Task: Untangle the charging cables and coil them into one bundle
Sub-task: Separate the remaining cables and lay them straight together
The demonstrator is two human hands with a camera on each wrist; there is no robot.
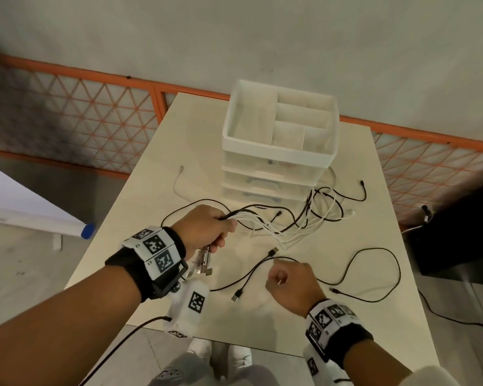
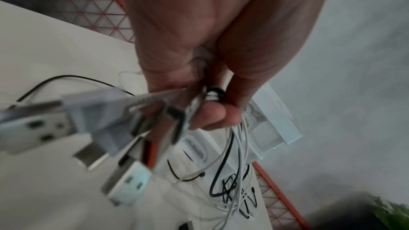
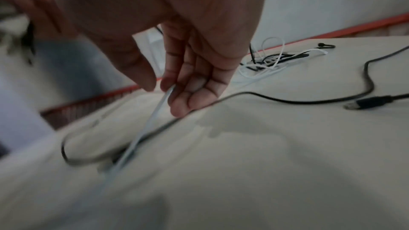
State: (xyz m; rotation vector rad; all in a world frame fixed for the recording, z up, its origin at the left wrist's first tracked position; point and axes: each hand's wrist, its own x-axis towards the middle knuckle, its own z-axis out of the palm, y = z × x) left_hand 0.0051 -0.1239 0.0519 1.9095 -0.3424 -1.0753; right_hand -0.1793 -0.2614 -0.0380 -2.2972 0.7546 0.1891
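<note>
My left hand (image 1: 207,232) grips a bunch of black and white charging cables (image 2: 212,93) above the table; their USB plugs (image 2: 128,181) hang below the fist. The strands trail right into a loose tangle (image 1: 299,218) beside the drawer unit, and the tangle (image 3: 270,62) also shows in the right wrist view. My right hand (image 1: 287,277) hovers low near the front, thumb and forefinger pinching a thin pale strand (image 3: 152,120) that runs down to the tabletop. A separate black cable (image 1: 374,252) loops across the table to the right, its plug (image 1: 237,295) lying near that hand.
A white drawer organiser (image 1: 279,151) stands at the back of the cream table (image 1: 262,324). One pale cable (image 1: 177,185) lies alone at the left. An orange mesh fence (image 1: 95,121) runs behind, and a black box (image 1: 457,232) sits off the right edge.
</note>
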